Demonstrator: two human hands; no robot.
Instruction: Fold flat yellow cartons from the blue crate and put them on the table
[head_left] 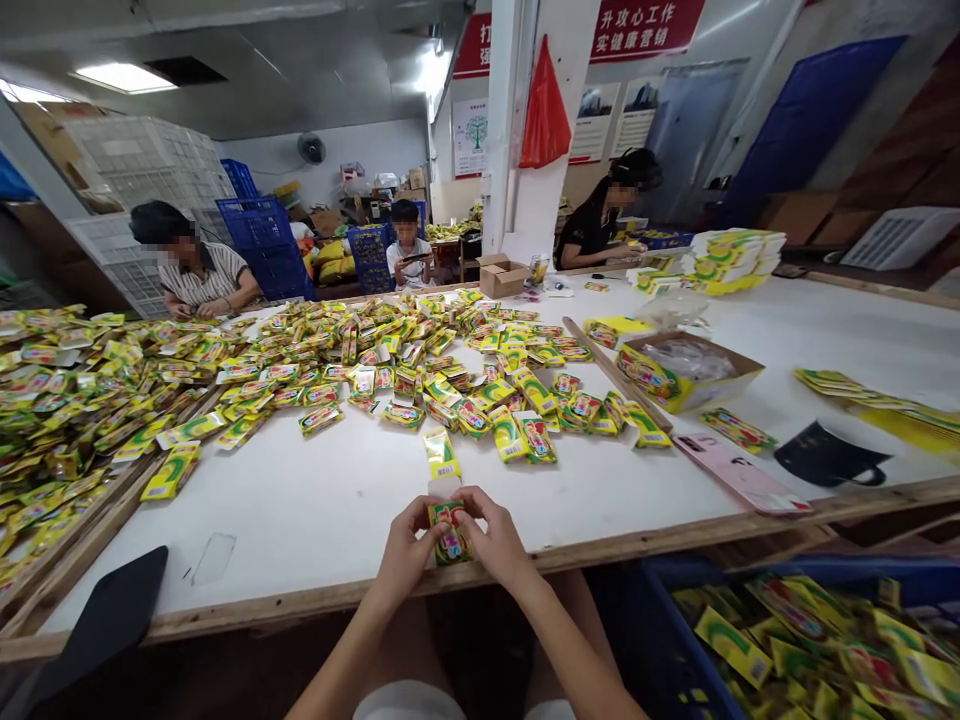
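Near the table's front edge, a small yellow-green printed carton (452, 540) is gripped between both hands. My left hand (409, 548) closes on its left side, thumb on the printed face. On the right side, my right hand (496, 540) holds it the same way, fingers bent around the top. A pale flap (445, 487) sticks up beyond the fingertips; what is inside cannot be seen. Just past it lies another yellow carton (441, 455) with a barcode. A large heap of similar cartons (420, 345) spreads over the far part of the white table (300, 525).
A blue crate (675, 640) of cartons stands low at the right. On the table are a pink phone (739, 475), a black mug (829, 455), an open box (686, 370) with plastic bags, and a black phone-like slab (124, 600). Several people sit across the table.
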